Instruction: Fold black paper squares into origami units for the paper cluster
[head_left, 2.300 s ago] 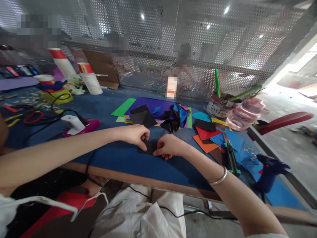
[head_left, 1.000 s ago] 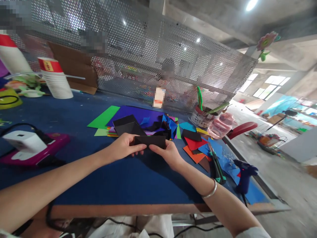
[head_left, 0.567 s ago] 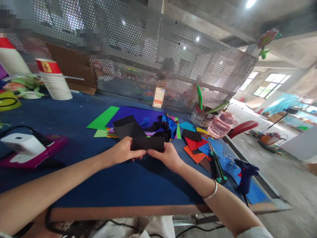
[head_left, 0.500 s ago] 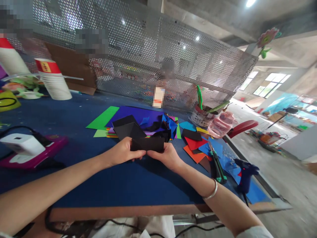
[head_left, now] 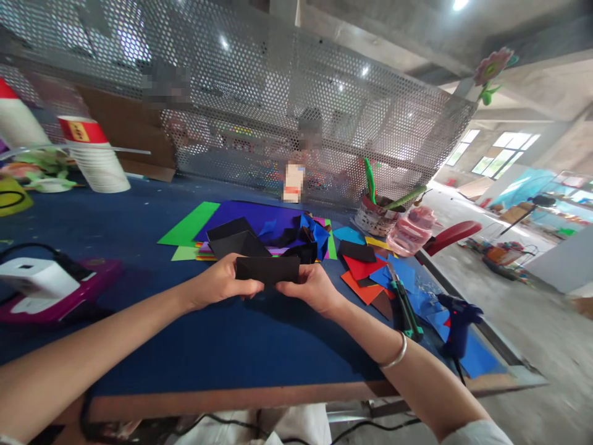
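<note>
A small black paper rectangle (head_left: pixel 267 271) is held level above the blue table, between both hands. My left hand (head_left: pixel 226 284) is closed on its left end, thumb along the lower edge. At the right end my right hand (head_left: pixel 315 288) pinches it, its thumb a little apart from the other thumb. Just behind lie black paper squares (head_left: pixel 235 237), a pile of crumpled black and blue paper (head_left: pixel 315 233), and a purple sheet (head_left: pixel 250 216) over coloured sheets. A green sheet (head_left: pixel 189 225) sticks out on the left.
To the right are coloured paper pieces (head_left: pixel 364 268), a green and black cutter (head_left: pixel 406 306), a dark blue glue gun (head_left: pixel 459 324) and a pot (head_left: pixel 376 216). A purple power strip (head_left: pixel 99 281) and stacked paper cups (head_left: pixel 98 161) stand left. Perforated metal panel (head_left: pixel 241 93) behind.
Both thumbs have moved slightly apart along the lower edge of the black paper. The held paper sits a little further left in view. The camera view has shifted slightly.
</note>
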Available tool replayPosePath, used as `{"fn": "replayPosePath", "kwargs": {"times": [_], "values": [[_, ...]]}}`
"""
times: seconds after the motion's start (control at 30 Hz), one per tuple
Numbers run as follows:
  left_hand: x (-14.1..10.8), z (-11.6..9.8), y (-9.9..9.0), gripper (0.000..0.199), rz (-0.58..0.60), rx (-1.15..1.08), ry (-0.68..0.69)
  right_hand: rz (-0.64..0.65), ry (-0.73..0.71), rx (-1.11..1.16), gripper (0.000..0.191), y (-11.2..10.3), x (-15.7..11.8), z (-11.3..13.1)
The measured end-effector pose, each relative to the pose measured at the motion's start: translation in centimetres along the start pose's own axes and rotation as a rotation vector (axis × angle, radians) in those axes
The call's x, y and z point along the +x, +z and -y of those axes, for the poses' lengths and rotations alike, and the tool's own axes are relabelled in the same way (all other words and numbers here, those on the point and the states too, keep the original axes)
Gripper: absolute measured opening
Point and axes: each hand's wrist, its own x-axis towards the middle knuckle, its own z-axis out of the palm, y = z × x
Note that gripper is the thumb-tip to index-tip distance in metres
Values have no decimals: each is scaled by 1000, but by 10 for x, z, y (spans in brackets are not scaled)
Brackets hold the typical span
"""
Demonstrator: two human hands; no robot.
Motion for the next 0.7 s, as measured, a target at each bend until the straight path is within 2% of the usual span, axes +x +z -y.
{"fn": "replayPosePath", "kwargs": {"times": [0.23, 0.4, 0.7], "values": [[1, 1, -8, 27, 1, 10, 12, -1, 9, -57, 46, -8, 3, 7], [1, -1, -11, 27, -45, -5, -6, -29, -4, -99, 48, -16, 7, 9], [1, -3, -10, 29, -63, -25, -41, -31, -21, -136, 32, -24, 11, 8]]}}
